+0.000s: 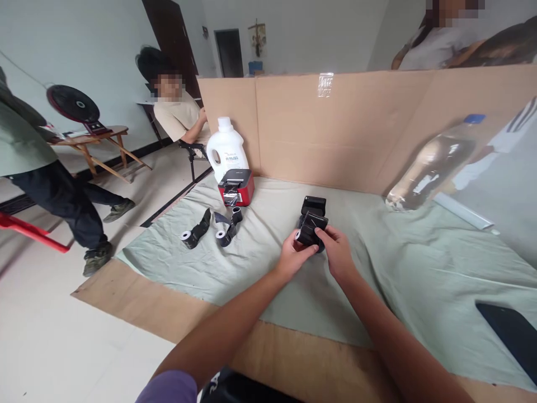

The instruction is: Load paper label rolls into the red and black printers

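Note:
Both my hands meet over the cloth at the centre, closed round a black roll (308,232) with a white core at its left end. My left hand (292,256) grips it from the left and below, while the fingers of my right hand (337,249) pinch its right edge. Just behind the roll is a black device (314,205) with its lid raised; its lower part is hidden by the roll and my fingers. To the left lie black rolls (191,239) with white cores and loose strips, near a red and black printer (237,187).
A white jug (227,148) stands behind the printer, before a cardboard panel (310,129). A large clear bottle (436,162) leans at the right. A dark phone (509,336) lies at the right front edge. People are beyond the panel and at the left.

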### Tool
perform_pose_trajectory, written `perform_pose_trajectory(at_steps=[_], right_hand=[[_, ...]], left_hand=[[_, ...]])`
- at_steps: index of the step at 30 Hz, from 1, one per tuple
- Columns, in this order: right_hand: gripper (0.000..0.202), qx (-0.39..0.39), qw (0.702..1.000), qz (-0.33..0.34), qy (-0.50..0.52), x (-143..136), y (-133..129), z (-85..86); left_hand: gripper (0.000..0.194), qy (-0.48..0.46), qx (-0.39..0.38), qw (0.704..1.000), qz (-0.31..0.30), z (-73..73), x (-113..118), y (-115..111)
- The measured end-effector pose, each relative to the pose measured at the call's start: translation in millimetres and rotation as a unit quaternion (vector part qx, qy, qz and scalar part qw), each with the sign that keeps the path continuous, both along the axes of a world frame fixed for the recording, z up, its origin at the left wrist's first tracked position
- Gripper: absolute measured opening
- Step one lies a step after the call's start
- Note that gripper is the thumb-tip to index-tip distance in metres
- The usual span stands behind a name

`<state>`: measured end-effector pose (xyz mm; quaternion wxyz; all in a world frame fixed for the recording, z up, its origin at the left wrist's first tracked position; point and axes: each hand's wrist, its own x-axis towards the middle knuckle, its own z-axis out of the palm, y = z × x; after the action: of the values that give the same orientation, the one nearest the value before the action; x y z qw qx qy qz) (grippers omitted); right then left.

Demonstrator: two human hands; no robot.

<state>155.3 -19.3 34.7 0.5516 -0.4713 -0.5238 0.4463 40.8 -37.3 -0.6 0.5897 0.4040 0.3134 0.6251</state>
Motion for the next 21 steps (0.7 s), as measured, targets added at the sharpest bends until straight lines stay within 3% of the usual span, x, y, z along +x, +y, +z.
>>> perform_pose_trajectory(at_steps=[4, 8, 12, 14, 16, 18, 21], right_hand=[[0.025, -0.010, 0.998, -0.014, 0.062, 12, 10, 5.4], [0.026, 0.025, 0.994, -0.053, 0.092, 32, 23, 15.5], [0.018, 0.117, 0.978, -0.174, 0.008, 52, 25, 33.5], [0.018, 0.163, 0.973, -0.132, -0.091, 54, 19, 44.5], [0.022, 0.177, 0.968, -0.020, -0.175, 49, 10, 54.3], [0.024, 0.173, 0.956, 0.077, -0.223, 40, 1, 60.5], [0.025, 0.175, 0.938, 0.115, -0.277, 28, -6, 61.0]], left_hand=[[0.046, 0.011, 0.026, 0.999, 0.023, 4.2, -1, 1], [0.065, 0.017, 0.029, 0.998, 0.052, 20.7, -20, 7], [0.060, 0.135, 0.003, 0.990, -0.034, 46.7, -55, 17], [0.056, 0.181, -0.005, 0.979, -0.097, 58.2, -66, 21], [0.056, 0.203, -0.005, 0.970, -0.131, 65.8, -69, 25], [0.058, 0.212, -0.004, 0.969, -0.130, 68.8, -66, 28], [0.058, 0.214, -0.012, 0.972, -0.098, 64.2, -57, 30]])
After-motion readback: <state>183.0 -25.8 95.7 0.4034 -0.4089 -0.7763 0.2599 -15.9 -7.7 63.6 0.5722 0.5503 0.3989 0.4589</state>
